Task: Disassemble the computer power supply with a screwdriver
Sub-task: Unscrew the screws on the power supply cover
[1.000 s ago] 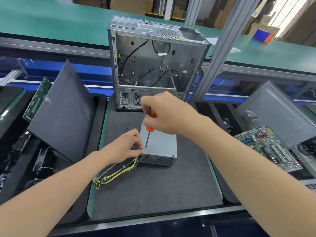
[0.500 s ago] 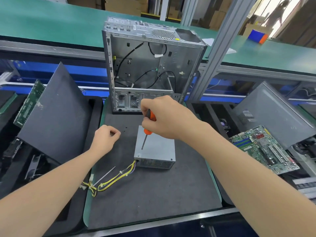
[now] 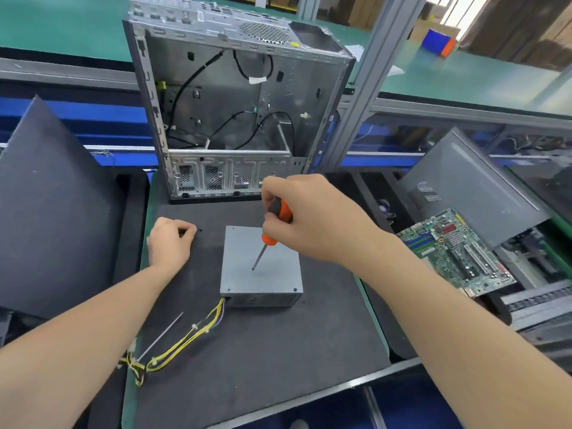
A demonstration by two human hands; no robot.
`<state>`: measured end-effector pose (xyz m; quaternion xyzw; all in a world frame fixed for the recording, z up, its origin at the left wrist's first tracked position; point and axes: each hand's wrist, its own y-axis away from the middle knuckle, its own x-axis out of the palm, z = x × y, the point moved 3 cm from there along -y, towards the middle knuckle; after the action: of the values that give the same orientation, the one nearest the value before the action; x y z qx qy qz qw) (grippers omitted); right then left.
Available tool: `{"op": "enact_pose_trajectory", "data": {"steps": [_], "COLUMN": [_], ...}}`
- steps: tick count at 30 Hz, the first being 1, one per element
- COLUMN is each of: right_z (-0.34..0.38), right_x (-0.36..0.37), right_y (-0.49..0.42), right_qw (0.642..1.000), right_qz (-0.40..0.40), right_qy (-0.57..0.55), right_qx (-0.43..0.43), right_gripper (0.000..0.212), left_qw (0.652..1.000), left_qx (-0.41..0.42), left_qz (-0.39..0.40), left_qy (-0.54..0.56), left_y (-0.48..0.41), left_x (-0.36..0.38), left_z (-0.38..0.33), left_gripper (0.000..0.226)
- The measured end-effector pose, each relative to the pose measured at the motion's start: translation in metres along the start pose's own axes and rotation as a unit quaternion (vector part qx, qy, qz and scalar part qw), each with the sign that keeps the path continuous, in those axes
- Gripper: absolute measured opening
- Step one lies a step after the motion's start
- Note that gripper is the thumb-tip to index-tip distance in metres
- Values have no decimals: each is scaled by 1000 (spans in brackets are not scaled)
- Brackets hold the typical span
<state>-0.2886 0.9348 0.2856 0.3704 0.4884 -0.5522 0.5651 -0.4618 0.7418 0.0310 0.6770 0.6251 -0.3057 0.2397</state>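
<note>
A: The power supply (image 3: 261,261) lies flat on the desk (image 3: 278,351); the right hand (image 3: 312,218) grips the screwdriver (image 3: 277,224).
B: The left hand (image 3: 170,243) has its fingers (image 3: 182,226) curled; contents unclear. The box is likely rigid and heavyish, so brace its sides.

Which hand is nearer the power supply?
Right. The right hand grips the screwdriver just above the power supply; the left hand sits on the mat to its left, apart.

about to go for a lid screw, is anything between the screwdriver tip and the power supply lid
Nothing visible does. The right hand holds the screwdriver with its tip over the bare lid of the power supply; the left hand and the cables lie off to the left.
</note>
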Motion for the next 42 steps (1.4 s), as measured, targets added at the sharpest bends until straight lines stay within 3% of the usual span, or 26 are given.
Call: {"op": "enact_pose_trajectory", "data": {"steps": [7, 10, 12, 15, 17, 19, 24, 42], "right_z": [-7, -11, -16, -25, -31, -36, -41, -41], "right_x": [-1, -5, -8, -10, -10, -11, -11, -5], "right_y": [5, 11, 17, 29, 37, 44, 54, 51], "right_qw": [1000, 1000, 1000, 999, 999, 999, 999, 999], "right_qz": [-2, -9, -10, -6, -11, -20, -29, -24], "right_qy": [8, 17, 26, 37, 38, 37, 27, 31], "right_qx": [2, 3, 7, 15, 20, 22, 26, 22], "right_gripper": [9, 8, 9, 12, 11, 9, 10, 9], "left_qw": [999, 993, 976, 928, 908, 904, 914, 912], "left_qx": [41, 110, 199, 291, 265, 240, 206, 240], "left_qz": [14, -3, 42, 197, 296, 325, 312, 310], "left_qy": [-1, 36, 73, 122, 135, 143, 158, 118], "left_y": [10, 30, 53, 92, 112, 124, 131, 131], "left_x": [-17, -30, -34, -23, -8, 5, 17, 21], "left_z": [-14, -61, -103, -145, -152, -149, -139, -139], "left_gripper": [28, 29, 31, 48, 54, 60, 65, 62]}}
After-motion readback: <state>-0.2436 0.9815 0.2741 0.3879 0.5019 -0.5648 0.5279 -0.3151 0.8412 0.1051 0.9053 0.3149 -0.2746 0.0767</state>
